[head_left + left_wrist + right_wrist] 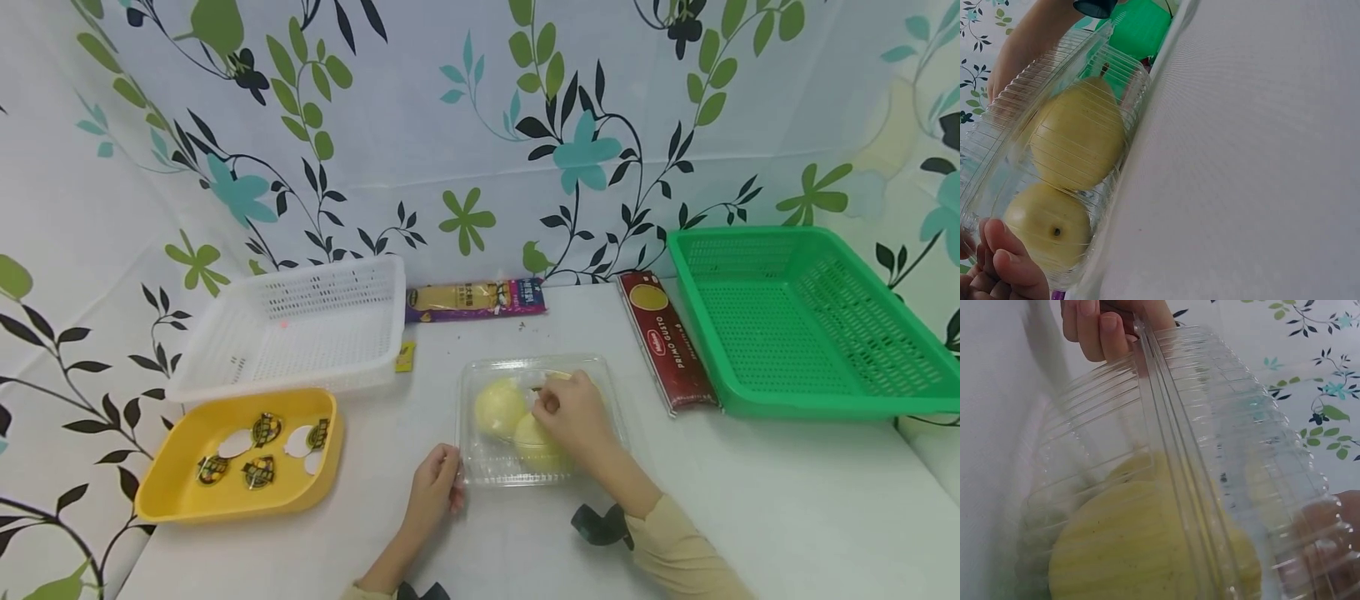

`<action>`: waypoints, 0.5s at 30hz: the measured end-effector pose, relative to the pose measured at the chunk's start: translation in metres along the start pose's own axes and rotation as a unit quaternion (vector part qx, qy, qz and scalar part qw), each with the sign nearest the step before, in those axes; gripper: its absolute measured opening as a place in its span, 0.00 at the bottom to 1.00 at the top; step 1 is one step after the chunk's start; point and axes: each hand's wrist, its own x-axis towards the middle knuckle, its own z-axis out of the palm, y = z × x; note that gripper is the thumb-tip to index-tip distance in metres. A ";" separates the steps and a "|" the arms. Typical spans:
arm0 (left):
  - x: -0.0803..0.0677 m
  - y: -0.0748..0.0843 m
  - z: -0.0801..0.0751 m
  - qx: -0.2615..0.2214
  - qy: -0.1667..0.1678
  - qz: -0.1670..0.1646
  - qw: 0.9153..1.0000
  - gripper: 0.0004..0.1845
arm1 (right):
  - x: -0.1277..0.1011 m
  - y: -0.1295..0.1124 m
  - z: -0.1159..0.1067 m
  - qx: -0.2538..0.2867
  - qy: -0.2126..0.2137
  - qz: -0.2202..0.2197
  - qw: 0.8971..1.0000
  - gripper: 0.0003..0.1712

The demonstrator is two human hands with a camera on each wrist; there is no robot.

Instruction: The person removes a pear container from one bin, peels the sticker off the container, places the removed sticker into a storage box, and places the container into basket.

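A clear plastic clamshell box [476,462] sits mid-table with its ridged lid [1241,412] over the base. Inside are yellow pears [498,408], one with a dark stem in the left wrist view. My left hand [435,481] grips the box's rim at its near left corner, fingers curled below the edge. Above the lid, my right hand [573,417] bends its fingers and thumb down close over the pears. In the right wrist view its fingers [1329,544] show blurred through the lid's ridges; I cannot tell whether they pinch anything.
At left, a yellow tray [333,442] holds several oval stickers, with a white basket [397,333] behind it. A small yellow packet [405,357] lies beside that basket. Purple [476,300] and red [663,342] spaghetti packs lie behind the box. A green basket [810,404] stands at right.
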 end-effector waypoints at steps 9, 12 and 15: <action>0.000 0.000 0.001 -0.007 0.001 0.004 1.000 0.13 | 0.001 0.005 -0.006 -0.015 -0.009 0.018 1.000 0.08; 0.000 0.000 0.000 -0.007 0.001 0.005 1.000 0.13 | 0.001 0.005 -0.010 -0.022 -0.027 0.036 0.999 0.06; 0.001 0.000 0.000 -0.007 0.004 0.003 1.000 0.13 | 0.002 0.005 -0.012 -0.025 -0.046 0.053 0.997 0.05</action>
